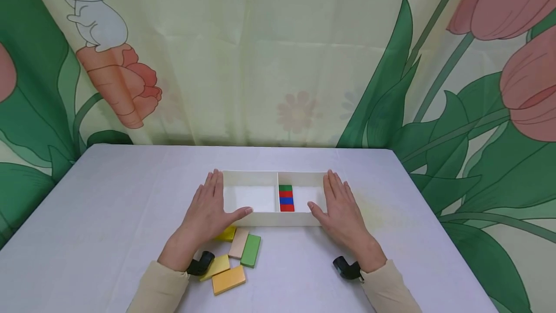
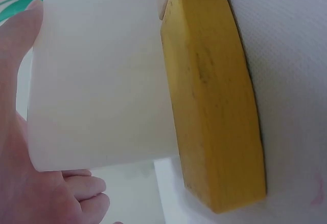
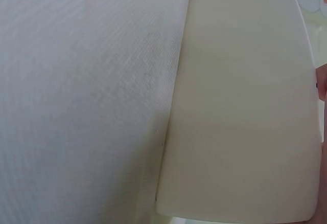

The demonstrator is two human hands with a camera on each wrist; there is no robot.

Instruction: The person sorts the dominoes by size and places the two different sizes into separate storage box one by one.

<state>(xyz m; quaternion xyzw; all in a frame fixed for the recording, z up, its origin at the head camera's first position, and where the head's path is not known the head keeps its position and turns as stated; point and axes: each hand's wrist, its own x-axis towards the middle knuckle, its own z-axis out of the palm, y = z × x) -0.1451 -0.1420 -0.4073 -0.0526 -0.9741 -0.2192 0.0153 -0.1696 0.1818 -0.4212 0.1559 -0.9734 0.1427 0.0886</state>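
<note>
A white two-compartment box (image 1: 260, 220) stands on the table between both hands. My left hand (image 1: 210, 211) lies along its left end with straight fingers, the thumb reaching over the front wall. At the right end my right hand (image 1: 340, 211) rests the same way, thumb by the front right corner. Inside the right compartment, a green, red, blue and red row of blocks (image 1: 286, 201) sits against the divider. The left compartment shows bare floor. In the left wrist view, a yellow wooden block (image 2: 219, 96) lies close against the box's front wall (image 2: 102, 81).
In front of the box, near my left wrist, lie a pale wooden block (image 1: 238, 244), a green block (image 1: 250, 251), a light yellow block (image 1: 217, 268) and an orange-yellow block (image 1: 229, 280). A white cloth covers the table (image 1: 108, 216). A printed curtain (image 1: 260, 62) hangs behind it.
</note>
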